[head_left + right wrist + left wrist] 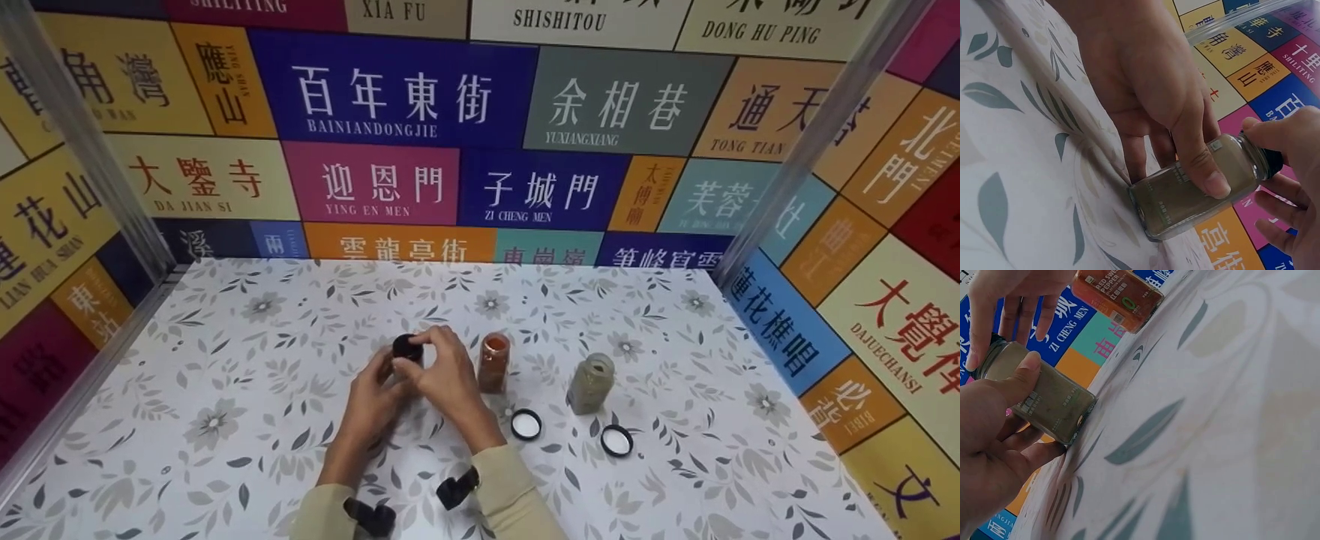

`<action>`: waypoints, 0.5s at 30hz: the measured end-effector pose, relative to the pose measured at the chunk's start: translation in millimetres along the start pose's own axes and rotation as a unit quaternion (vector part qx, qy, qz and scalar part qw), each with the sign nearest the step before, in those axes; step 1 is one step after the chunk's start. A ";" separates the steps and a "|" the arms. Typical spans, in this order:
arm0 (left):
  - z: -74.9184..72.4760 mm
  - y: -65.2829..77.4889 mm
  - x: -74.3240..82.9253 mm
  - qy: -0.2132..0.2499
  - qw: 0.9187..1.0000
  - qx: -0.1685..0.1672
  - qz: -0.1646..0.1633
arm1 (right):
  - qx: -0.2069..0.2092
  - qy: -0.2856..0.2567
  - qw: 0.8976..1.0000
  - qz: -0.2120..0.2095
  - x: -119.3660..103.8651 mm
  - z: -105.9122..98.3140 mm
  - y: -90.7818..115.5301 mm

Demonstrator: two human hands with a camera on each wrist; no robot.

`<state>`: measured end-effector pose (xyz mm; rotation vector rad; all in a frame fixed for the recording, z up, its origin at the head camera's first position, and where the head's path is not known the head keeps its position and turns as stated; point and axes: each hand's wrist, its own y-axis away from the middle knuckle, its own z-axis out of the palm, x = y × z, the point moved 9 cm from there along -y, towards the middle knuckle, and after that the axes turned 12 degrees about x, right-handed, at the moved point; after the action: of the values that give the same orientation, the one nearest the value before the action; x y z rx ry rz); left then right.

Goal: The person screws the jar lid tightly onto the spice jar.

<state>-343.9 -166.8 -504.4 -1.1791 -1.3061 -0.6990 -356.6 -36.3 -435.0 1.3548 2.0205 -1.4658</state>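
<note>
My left hand [373, 405] grips a square glass spice jar [1196, 191] of grey-brown powder around its body, its base touching the table. With thumb and fingers, my right hand [450, 379] pinches the black lid [407, 346] on top of that jar. In the left wrist view, the thumb of my left hand [994, 422] lies across the jar's front. Whether the lid is loose, I cannot tell. Just right of my right hand stands an uncapped jar of orange-red powder [493, 367], labelled red sweet pepper in the left wrist view.
Farther right stands an uncapped jar of grey-green contents [591, 386]. Two black-rimmed lids lie white side up, one lid [526, 424] near my right wrist and another lid [616, 440] beyond it. Panels with lettering [390, 97] surround the flowered table [247, 375].
</note>
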 end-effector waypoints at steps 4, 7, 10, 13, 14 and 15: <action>-0.9 0.9 -0.2 0.004 1.000 0.000 0.006 | 0.003 0.002 1.000 0.001 1.5 0.9 0.4; -1.6 1.1 0.5 0.002 1.000 0.002 0.008 | -0.001 -0.013 1.000 0.008 3.1 2.7 0.4; -1.5 1.0 -0.7 -0.001 1.000 0.002 -0.004 | -0.025 -0.076 0.996 0.050 9.8 9.0 2.3; -1.0 0.6 -3.3 -0.008 1.000 0.001 -0.020 | -0.056 -0.173 0.976 0.122 19.6 18.5 7.0; -0.8 0.6 -3.9 -0.011 1.000 0.001 -0.025 | -0.066 -0.200 0.968 0.140 22.1 21.6 8.7; -0.9 0.5 -4.0 -0.016 1.000 0.002 -0.026 | -0.075 -0.227 0.959 0.153 23.7 24.5 10.1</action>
<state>-344.0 -168.3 -508.2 -1.1606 -1.3684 -0.7184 -367.1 -44.9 -467.8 1.0870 1.5219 -1.3062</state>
